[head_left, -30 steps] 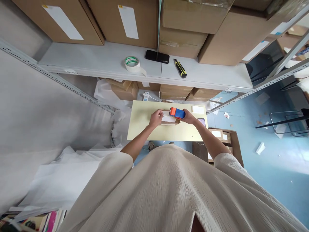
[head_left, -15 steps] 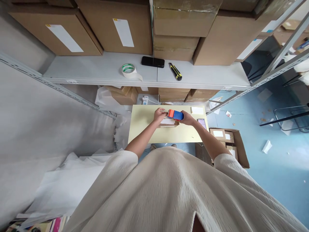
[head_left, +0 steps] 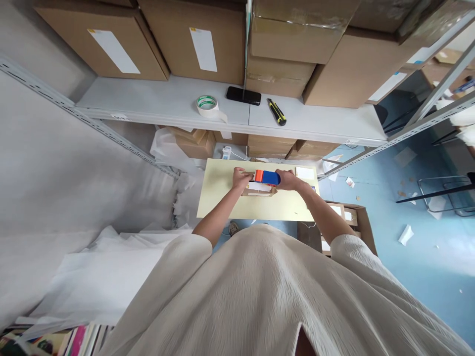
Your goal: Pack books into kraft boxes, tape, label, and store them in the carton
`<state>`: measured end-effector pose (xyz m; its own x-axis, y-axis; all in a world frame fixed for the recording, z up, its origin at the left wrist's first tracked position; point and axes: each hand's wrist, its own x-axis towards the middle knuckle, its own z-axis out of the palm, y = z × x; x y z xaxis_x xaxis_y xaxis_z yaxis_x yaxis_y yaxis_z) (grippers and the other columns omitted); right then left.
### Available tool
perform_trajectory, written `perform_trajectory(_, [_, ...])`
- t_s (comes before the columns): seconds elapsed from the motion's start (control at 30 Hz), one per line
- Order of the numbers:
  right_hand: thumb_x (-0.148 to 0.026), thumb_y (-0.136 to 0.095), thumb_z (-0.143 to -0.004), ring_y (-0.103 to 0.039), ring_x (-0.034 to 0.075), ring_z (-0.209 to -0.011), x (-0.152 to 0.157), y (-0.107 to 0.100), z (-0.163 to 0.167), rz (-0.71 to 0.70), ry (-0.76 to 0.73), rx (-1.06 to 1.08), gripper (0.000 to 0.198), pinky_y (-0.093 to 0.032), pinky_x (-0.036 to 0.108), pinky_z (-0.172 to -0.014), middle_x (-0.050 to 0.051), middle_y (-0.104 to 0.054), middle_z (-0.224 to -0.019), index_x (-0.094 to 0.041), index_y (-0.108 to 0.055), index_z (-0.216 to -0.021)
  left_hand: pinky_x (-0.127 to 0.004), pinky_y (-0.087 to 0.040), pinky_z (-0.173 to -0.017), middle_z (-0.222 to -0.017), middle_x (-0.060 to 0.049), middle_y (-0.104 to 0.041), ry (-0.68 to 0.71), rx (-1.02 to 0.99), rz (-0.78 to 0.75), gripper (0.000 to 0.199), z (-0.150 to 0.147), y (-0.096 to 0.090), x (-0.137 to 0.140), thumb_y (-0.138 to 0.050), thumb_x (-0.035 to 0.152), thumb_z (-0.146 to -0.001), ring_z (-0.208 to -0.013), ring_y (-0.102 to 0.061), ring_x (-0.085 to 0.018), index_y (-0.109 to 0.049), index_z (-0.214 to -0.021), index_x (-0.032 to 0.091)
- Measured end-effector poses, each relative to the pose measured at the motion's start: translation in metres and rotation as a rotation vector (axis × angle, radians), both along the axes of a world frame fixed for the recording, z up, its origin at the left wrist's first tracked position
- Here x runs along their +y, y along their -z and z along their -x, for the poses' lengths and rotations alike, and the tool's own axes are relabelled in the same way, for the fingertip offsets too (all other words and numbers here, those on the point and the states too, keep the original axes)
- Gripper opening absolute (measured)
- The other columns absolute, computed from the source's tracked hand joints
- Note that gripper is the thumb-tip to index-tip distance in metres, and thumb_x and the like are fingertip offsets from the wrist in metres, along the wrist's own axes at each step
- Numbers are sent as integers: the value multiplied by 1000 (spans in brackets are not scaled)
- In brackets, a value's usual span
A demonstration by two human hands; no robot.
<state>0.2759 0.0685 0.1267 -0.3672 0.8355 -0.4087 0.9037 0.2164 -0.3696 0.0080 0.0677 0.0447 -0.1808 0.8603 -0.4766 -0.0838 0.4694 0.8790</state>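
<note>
My right hand [head_left: 287,180] is closed around the blue end of an orange-and-blue tape dispenser [head_left: 270,177]. The dispenser lies across the top of a small cardboard box [head_left: 264,192] with a white label on it. At the box's left end, my left hand [head_left: 241,178] is closed on its upper edge, fingers close to the orange end of the dispenser. The dispenser and my hands hide much of the box top. Under the box is a pale yellow table [head_left: 218,198].
A grey shelf [head_left: 148,99] above the table carries large cartons, a tape roll [head_left: 208,105], a black phone [head_left: 244,95] and a utility knife [head_left: 276,111]. A white pad [head_left: 305,173] lies at the table's right. An open carton [head_left: 365,225] holding smaller boxes stands right of the table.
My left hand has moved slightly left and its fingers have closed in. The dispenser sits a little further left and flatter over the box. My right forearm now covers most of the phone on the table.
</note>
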Motion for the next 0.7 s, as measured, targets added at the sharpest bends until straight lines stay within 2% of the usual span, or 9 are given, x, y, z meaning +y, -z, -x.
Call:
perform_trajectory(0.2, [-38, -86, -79, -74, 34, -100, 5, -20, -5, -8, -52, -37, 46, -41, 49, -111, 9, -79, -106, -26, -60, -115, -31, -60, -79, -78, 9, -71, -42, -20, -50, 66, 26, 3, 0, -92, 14, -69, -73, -76, -17, -42, -109, 30])
perform_trajectory(0.33, [-34, -85, -78, -73, 35, -97, 12, -27, -8, 4, -93, -82, 44, -40, 47, -109, 7, -78, -97, -27, -60, -113, -33, -59, -80, -77, 9, -69, -82, -16, -67, 68, 46, 3, 3, -92, 15, -64, -75, -75, -19, -40, -106, 31])
perform_trajectory(0.47, [-31, -85, -76, -72, 35, -96, 23, -32, -17, 6, -101, -144, 44, -40, 48, -109, 7, -78, -98, -26, -61, -114, -32, -56, -80, -74, 9, -69, -140, -2, -58, 65, 65, 1, 5, -87, 13, -64, -75, -75, -19, -38, -104, 31])
perform_trajectory(0.7, [-33, -86, -78, -73, 35, -97, 26, -44, -20, -13, -101, -146, 44, -42, 47, -108, 9, -79, -101, -26, -63, -115, -30, -55, -79, -73, 8, -72, -171, -63, -20, 60, 68, -2, 1, -83, 9, -67, -73, -75, -18, -39, -103, 30])
